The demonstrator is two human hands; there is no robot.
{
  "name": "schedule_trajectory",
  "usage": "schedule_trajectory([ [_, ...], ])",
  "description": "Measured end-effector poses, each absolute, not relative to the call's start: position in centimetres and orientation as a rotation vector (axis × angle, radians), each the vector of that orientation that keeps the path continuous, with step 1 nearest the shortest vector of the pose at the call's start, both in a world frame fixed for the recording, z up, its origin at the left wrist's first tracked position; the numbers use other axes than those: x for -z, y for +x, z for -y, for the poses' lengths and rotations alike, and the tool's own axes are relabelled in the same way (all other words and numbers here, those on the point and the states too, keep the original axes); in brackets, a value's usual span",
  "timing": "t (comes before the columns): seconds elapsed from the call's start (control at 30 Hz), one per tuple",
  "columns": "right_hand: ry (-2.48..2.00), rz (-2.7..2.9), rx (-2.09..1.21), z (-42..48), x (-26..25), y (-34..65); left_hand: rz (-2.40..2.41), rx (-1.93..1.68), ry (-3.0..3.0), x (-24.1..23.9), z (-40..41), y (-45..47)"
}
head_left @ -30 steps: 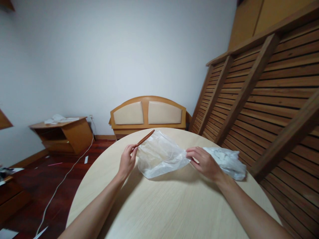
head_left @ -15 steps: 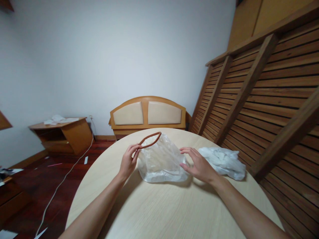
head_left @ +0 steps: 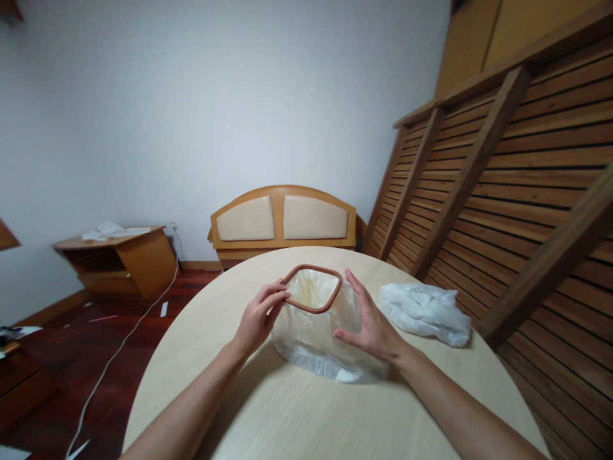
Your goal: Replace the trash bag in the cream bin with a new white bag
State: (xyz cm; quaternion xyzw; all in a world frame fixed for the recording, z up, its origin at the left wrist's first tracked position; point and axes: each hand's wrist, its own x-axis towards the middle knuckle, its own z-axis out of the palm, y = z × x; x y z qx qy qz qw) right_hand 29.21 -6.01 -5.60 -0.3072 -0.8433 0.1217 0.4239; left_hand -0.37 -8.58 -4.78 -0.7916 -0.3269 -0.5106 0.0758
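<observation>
My left hand pinches the left corner of a thin brown ring, a rounded-square frame with an open middle. The ring lies level over a crumpled, translucent white plastic bag on the round table. Through the ring I see pale, yellowish plastic. Whether the bag is fixed to the ring or covers a container, I cannot tell. Beside the ring's right corner, my right hand is open, its thumb and fingers spread around the bag's right side; it may touch the plastic.
A second crumpled white plastic bag lies on the table to the right. Wooden slatted panels lean close along the right side. A headboard stands behind the table. On the left floor runs a white cable, near a low cabinet.
The ring has tipped from a slanted, narrow view to nearly level and shifted right. The bag has spread lower and nearer to me. My right hand has turned upward beside the ring.
</observation>
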Motion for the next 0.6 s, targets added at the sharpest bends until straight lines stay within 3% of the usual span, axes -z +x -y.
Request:
schedule_trajectory([
  [0.6, -0.820, 2.221, -0.241, 7.3, 6.7, 26.7, 1.183, 1.408, -2.264, 3.6, 12.2, 4.6],
])
